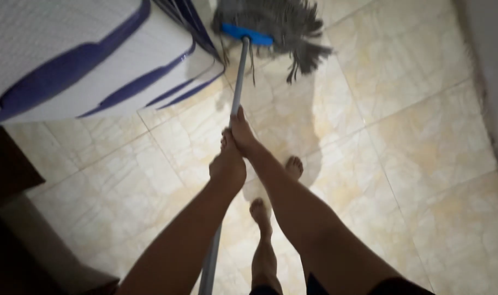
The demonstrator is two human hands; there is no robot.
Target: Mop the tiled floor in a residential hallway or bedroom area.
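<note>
Mopping is mid-stroke: left hand (227, 166) and right hand (242, 134) both clench the grey mop handle (237, 87). Its stringy mop head (276, 24) lies on the tiled floor (412, 142) beside the white-and-blue mattress (85, 60); the next stroke likely needs a firm two-handed pull.

A floor of glossy cream and beige marble-patterned tiles (423, 164), laid on the diagonal with thin pale grout lines, is seen from above. The upper left corner is filled by a white quilted mattress with dark blue piping (90, 65), whose corner is raised above the tiles. A dark brown wooden piece of furniture (9, 164) is partly shown at the left edge, with a pale grey slanted panel (47, 246) lying below it in shadow. Along the right edge, a plain light grey wall (491, 60) is met by the floor, the joint marked by a rough, darker line.
</note>
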